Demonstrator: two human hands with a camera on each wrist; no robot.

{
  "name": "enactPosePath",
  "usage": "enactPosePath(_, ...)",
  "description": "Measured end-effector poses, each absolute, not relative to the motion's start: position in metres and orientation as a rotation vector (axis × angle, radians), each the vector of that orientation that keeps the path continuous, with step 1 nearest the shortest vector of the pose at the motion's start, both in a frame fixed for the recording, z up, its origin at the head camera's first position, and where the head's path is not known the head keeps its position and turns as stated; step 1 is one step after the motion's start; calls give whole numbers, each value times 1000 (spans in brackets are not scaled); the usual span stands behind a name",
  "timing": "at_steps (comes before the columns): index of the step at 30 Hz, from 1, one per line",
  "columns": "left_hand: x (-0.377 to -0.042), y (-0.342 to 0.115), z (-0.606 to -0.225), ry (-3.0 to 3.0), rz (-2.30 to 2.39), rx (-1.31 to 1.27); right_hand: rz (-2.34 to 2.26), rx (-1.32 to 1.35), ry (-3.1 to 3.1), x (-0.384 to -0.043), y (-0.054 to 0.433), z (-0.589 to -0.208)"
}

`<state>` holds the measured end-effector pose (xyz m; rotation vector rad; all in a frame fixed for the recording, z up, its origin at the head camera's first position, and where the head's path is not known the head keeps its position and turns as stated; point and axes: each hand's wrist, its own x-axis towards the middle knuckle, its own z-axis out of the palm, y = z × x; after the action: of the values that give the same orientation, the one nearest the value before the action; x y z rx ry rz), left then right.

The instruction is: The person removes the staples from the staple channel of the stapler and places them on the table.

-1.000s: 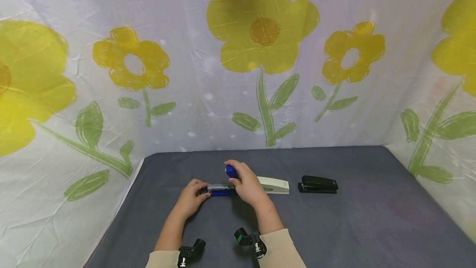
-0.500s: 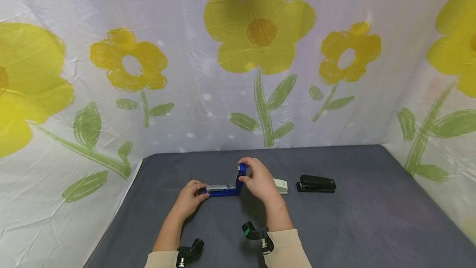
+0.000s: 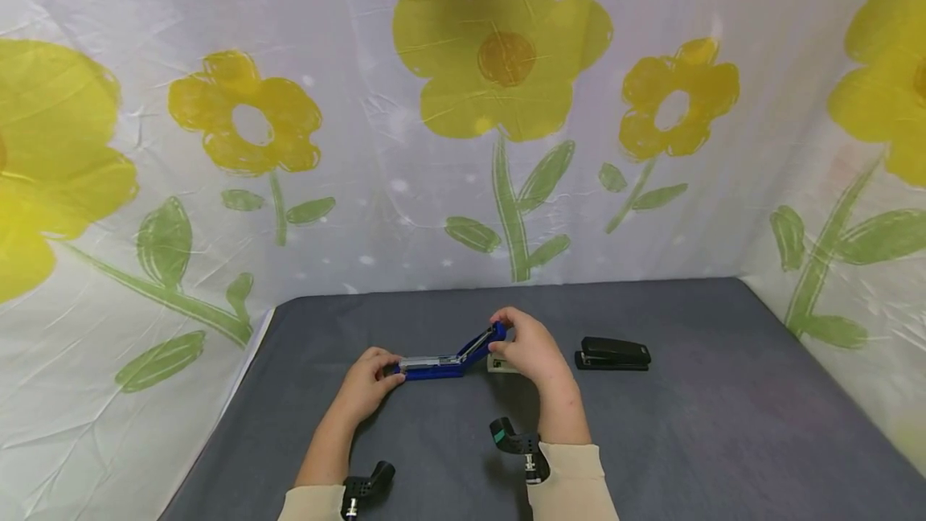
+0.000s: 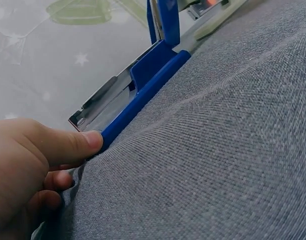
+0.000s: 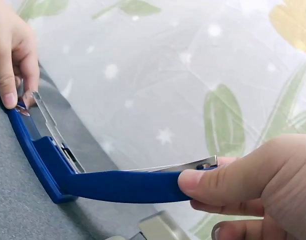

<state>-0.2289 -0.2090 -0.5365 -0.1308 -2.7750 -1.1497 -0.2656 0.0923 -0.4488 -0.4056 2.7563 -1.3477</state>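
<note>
A blue stapler (image 3: 432, 372) lies on the dark grey cloth with its top arm (image 5: 130, 186) swung far back to the right, baring the metal staple channel (image 4: 100, 97). My left hand (image 3: 369, 384) pinches the front end of the base, thumb on the near side in the left wrist view. At the raised end of the top arm, my right hand (image 3: 534, 350) grips between thumb and fingers, thumb along its side in the right wrist view. Just behind that hand is an off-white stapler (image 3: 499, 363), mostly hidden by it in the head view.
A black stapler (image 3: 612, 354) sits further right on the cloth-covered table (image 3: 694, 441). A curtain (image 3: 362, 207) printed with yellow flowers hangs along the back and sides of the table.
My right hand has moved right, swinging the blue stapler's top arm from upright over to a backward slant. The left hand has stayed at the front end of the base.
</note>
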Motion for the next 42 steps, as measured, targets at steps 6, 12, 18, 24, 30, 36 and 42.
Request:
enactPosePath(6,-227,-209,-537,-2777,-1155,-124,-1314,-350,2755,-266,97,-450)
enactPosePath(12,-226,-210,-536,-2790,-1149,-118,-1309,-382,2737,-265,99,-446)
enactPosePath(18,-225,-210,-535,-2782,-1147,-116,-1302,-445,2818,-263,98,-436)
enactPosePath(24,-224,-210,-537,-2777,-1141,-117,-1328,-513,2893,-255,87,-426)
enactPosePath(30,-224,-209,-534,-2782,-1133,-119,-1287,-652,2939,-251,66,-419)
enactPosePath(36,-224,-205,-532,-2781,-1151,-118,-1185,-789,2939,-246,43,-425)
enactPosePath(42,-224,-203,-532,-2749,-1154,-125,-1128,-785,2897,-239,23,-434)
